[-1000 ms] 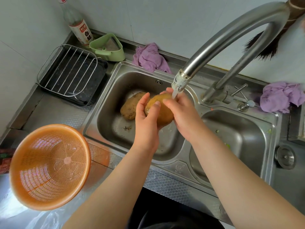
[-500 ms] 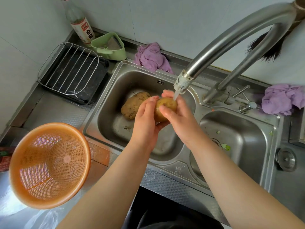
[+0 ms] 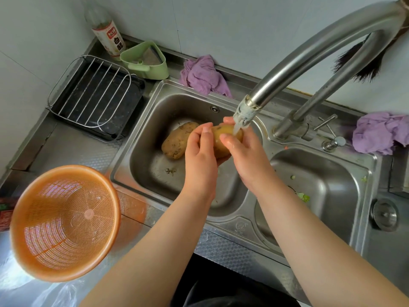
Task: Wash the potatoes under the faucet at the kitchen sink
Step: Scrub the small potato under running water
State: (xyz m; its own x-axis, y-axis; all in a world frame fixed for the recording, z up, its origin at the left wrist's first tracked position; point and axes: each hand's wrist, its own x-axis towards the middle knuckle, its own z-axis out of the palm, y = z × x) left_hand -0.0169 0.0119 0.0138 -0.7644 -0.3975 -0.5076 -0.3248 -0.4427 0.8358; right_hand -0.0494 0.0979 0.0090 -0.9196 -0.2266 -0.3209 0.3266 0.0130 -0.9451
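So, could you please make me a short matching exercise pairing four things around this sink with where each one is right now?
Things:
1. held potato
2. second potato
3. orange basket
4. green scraps

Places:
A. right sink basin
B. lying in the left sink basin
C. under the faucet stream, in both hands
D. on the counter left of the sink

Pairs: 1-C, 2-B, 3-D, 4-A

The bottle (image 3: 105, 29) has a red-and-white label bearing large dark characters "白醋".

Steel counter (image 3: 73, 149): colander (image 3: 64, 222), rack (image 3: 95, 96), cloths (image 3: 203, 76).
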